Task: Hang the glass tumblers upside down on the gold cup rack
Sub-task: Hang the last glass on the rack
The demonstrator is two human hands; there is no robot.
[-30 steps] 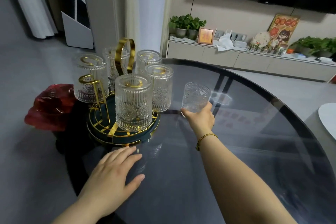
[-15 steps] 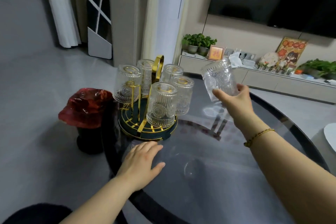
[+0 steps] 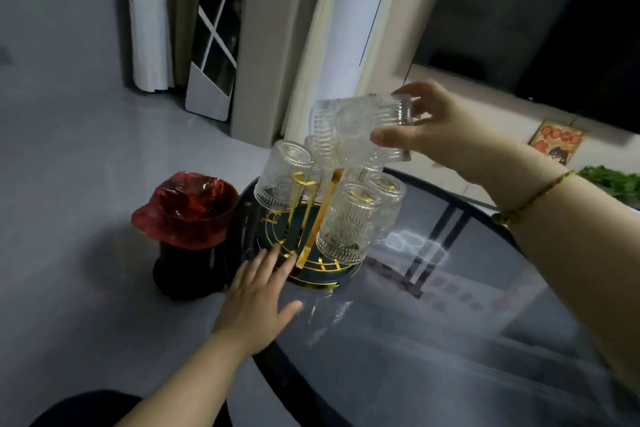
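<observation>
The gold cup rack (image 3: pixel 313 262) with its dark green round base stands near the left edge of the glass table. Several ribbed glass tumblers hang upside down on its prongs, one at the left (image 3: pixel 282 177) and one at the front (image 3: pixel 346 225). My right hand (image 3: pixel 446 135) holds another glass tumbler (image 3: pixel 353 130) tipped on its side above the rack, mouth toward the left. One bare gold prong (image 3: pixel 304 184) shows below it. My left hand (image 3: pixel 256 298) lies flat on the table, fingertips touching the rack's base.
The round dark glass table (image 3: pixel 450 340) has a black rim close to me. A black bin with a red liner (image 3: pixel 188 218) stands on the floor left of the table. A wall, curtain and low cabinet with plants (image 3: pixel 613 180) lie beyond.
My right hand has carried the tumbler left over the rack and tipped it from nearly upright onto its side. My left hand has slid forward to touch the rack's base.
</observation>
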